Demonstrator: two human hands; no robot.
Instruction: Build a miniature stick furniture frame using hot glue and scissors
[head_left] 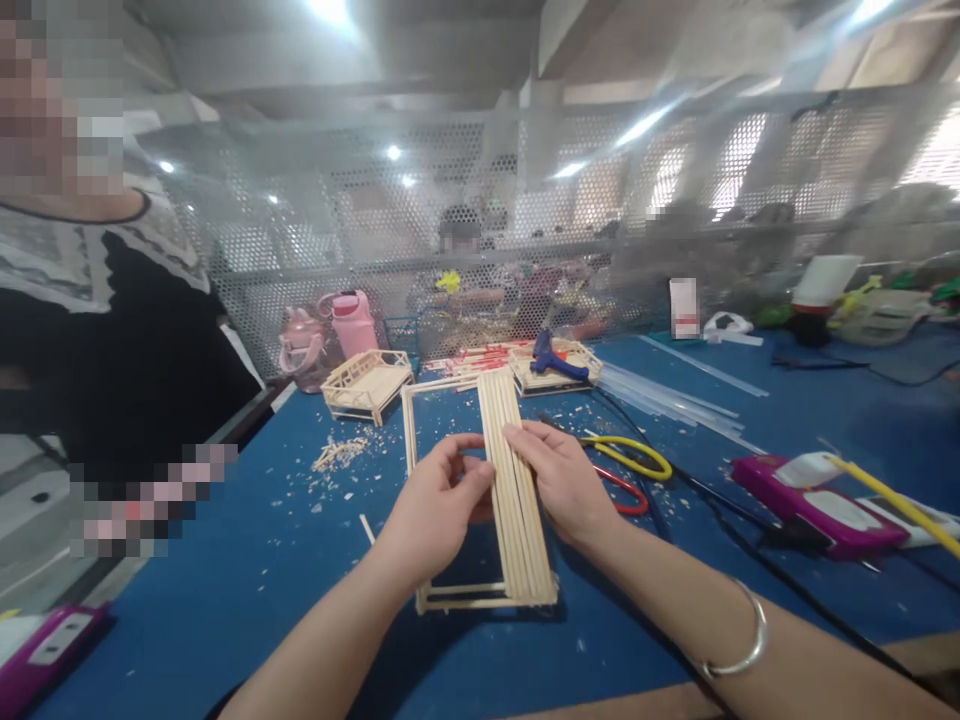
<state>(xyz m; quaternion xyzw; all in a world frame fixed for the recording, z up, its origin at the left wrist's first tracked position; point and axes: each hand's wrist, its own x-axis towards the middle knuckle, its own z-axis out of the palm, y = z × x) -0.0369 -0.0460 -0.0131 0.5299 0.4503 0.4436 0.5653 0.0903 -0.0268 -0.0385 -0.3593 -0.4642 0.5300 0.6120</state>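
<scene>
A rectangular frame of pale wooden sticks (457, 596) lies on the blue table (225, 560), with a row of sticks (517, 500) laid side by side along its right half. My left hand (439, 505) pinches the left edge of that row with thumb and fingers. My right hand (562, 480) grips the row's right edge from the other side. A silver bangle (739, 640) circles my right wrist.
A small stick-built bench (367, 382) stands at the back left, a blue glue gun (556, 358) on another stick piece behind the frame. Yellow-handled scissors (634, 455), clear glue sticks (667, 395), a magenta case (817, 505) and cables lie right. A person in black stands left.
</scene>
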